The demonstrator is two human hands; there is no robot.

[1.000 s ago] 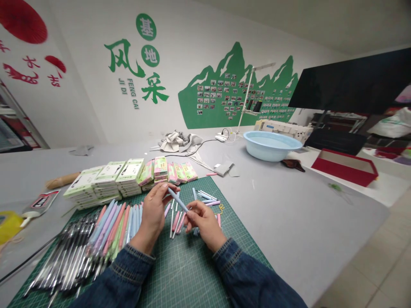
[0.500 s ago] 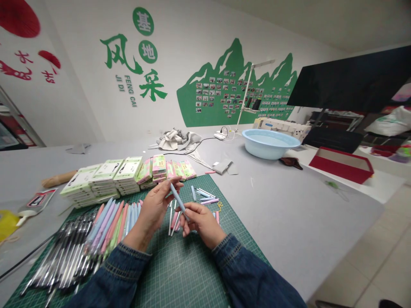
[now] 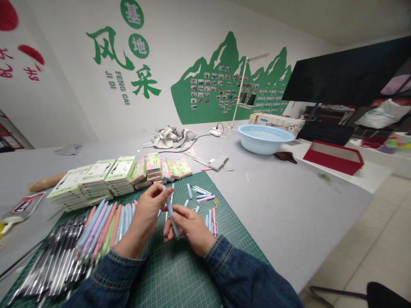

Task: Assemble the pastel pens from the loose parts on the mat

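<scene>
A light-blue pen (image 3: 170, 210) is held between my two hands above the green cutting mat (image 3: 180, 273). My left hand (image 3: 146, 216) pinches its upper end, and my right hand (image 3: 191, 226) grips its lower part with curled fingers. Beyond my right hand lie loose pen parts (image 3: 202, 196) in blue and purple. Close by are more pink and blue pieces (image 3: 212, 220). To the left of my left hand, a row of pastel pens (image 3: 109, 222) lies beside many clear pens with black ends (image 3: 58, 252).
Stacked white-green boxes (image 3: 96, 173) and pink-green boxes (image 3: 154, 164) line the mat's far edge. Farther off stand a light-blue basin (image 3: 266, 143) and a red box (image 3: 334, 156). A glue tube (image 3: 24, 209) lies at left, and crumpled cloth (image 3: 170, 137) lies by the wall.
Both hands have shifted slightly left and down in view, and the blue pen is held more upright. The whole view has turned a little to the right.
</scene>
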